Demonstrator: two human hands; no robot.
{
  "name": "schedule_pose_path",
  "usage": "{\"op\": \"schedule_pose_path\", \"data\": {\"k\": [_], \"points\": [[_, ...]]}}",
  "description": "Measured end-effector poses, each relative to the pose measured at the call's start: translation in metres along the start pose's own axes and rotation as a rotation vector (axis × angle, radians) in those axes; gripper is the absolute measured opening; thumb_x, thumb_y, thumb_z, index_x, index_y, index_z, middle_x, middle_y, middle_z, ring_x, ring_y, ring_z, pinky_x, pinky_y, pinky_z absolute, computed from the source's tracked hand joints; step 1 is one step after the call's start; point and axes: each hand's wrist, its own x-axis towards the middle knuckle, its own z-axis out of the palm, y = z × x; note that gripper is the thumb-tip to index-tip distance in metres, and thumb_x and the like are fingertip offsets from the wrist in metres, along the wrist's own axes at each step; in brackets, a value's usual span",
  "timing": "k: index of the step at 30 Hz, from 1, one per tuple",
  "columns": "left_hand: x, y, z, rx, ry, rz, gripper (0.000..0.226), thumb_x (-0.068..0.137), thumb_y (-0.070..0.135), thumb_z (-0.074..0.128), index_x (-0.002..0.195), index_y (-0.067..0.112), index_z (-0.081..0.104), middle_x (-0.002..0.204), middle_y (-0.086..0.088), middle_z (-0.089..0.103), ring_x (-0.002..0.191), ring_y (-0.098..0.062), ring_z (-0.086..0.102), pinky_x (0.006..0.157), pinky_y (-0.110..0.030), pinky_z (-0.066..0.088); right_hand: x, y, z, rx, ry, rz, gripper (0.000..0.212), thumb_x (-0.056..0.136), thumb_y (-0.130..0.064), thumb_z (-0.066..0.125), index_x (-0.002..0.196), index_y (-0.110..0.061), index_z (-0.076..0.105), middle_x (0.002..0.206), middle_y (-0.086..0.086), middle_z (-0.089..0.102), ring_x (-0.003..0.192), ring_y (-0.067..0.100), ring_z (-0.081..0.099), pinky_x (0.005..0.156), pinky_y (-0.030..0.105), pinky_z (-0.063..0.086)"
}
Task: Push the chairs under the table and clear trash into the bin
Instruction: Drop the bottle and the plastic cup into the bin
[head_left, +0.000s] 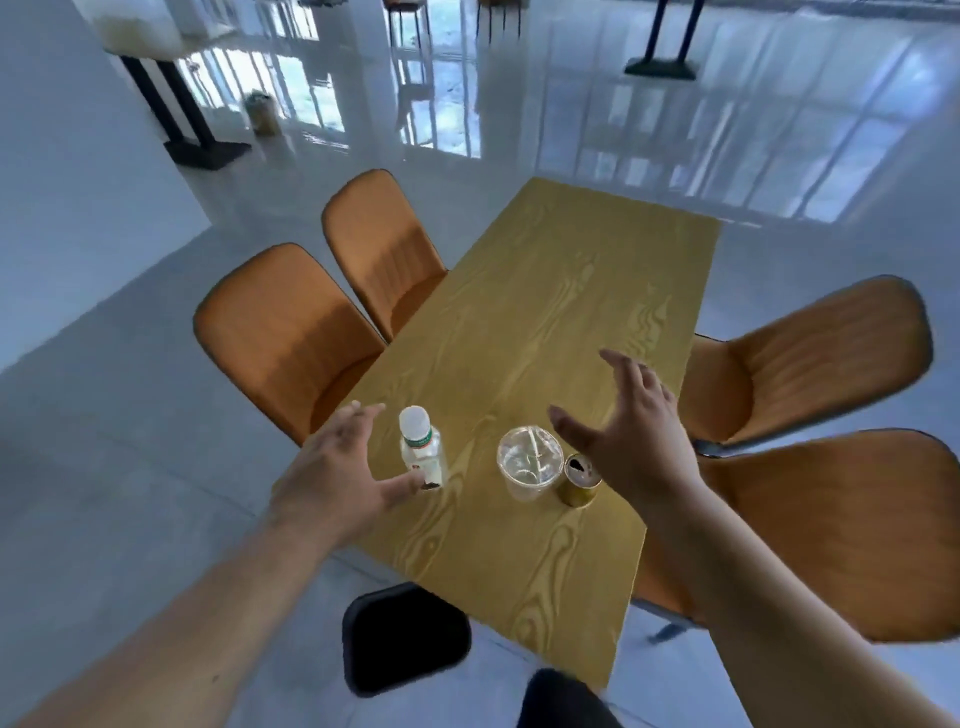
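Reaching in with both arms now, you're on the trash-clearing step, and nothing is picked up yet. Your left hand (340, 467) is spread wide, thumb just touching the base of the small plastic bottle (422, 450), fingers not yet wrapped round it. Your right hand (631, 428) hangs open too, fingers splayed above and just beside the gold can (579, 480), which stands touching the clear plastic cup (530, 462). All three sit upright near your end of the tabletop (561, 291).

The four orange chairs (291, 338) look mostly tucked in already, though the two on your right sit angled. The black bin (405, 636) waits on the floor below the near edge, by your left arm.

Next, I'd say: close the left hand round the bottle, take the can cleanly without knocking the cup over, then carry both down to the bin.
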Motion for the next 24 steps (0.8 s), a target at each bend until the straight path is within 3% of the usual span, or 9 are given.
{"op": "schedule_pose_path", "data": {"k": [8, 19, 21, 24], "points": [[0.013, -0.081, 0.006, 0.067, -0.252, 0.091, 0.104, 0.078, 0.081, 0.062, 0.161, 0.038, 0.017, 0.173, 0.006, 0.011, 0.156, -0.020, 0.013, 0.118, -0.050, 0.030, -0.113, -0.053, 0.034, -0.056, 0.057, 0.236, 0.093, 0.078, -0.072, 0.069, 0.154, -0.034, 0.031, 0.155, -0.004, 0.041, 0.144, 0.022, 0.030, 0.111, 0.037, 0.029], [0.090, -0.168, 0.112, 0.132, -0.340, 0.191, 0.104, 0.077, 0.083, 0.061, 0.160, 0.039, 0.016, 0.173, 0.004, 0.009, 0.157, -0.025, 0.012, 0.120, -0.053, 0.027, -0.093, -0.089, 0.163, -0.055, 0.006, 0.182, 0.091, 0.077, -0.073, 0.067, 0.152, -0.032, 0.035, 0.155, -0.006, 0.042, 0.141, 0.018, 0.035, 0.108, 0.031, 0.030], [0.112, -0.185, 0.141, 0.203, -0.349, 0.257, 0.108, 0.076, 0.090, 0.052, 0.161, 0.039, 0.010, 0.174, 0.004, 0.003, 0.158, -0.026, 0.005, 0.123, -0.061, 0.019, -0.090, -0.091, 0.193, -0.047, 0.011, 0.198, 0.093, 0.076, -0.073, 0.068, 0.152, -0.033, 0.035, 0.155, -0.007, 0.042, 0.141, 0.018, 0.037, 0.107, 0.031, 0.031], [0.144, -0.198, 0.177, 0.303, -0.268, 0.381, 0.110, 0.073, 0.102, 0.026, 0.161, 0.042, 0.000, 0.173, 0.007, -0.011, 0.158, -0.024, -0.014, 0.119, -0.071, -0.005, -0.077, -0.088, 0.233, -0.019, 0.032, 0.253, 0.095, 0.075, -0.073, 0.070, 0.153, -0.034, 0.032, 0.155, -0.010, 0.041, 0.141, 0.014, 0.037, 0.107, 0.031, 0.033]]}}
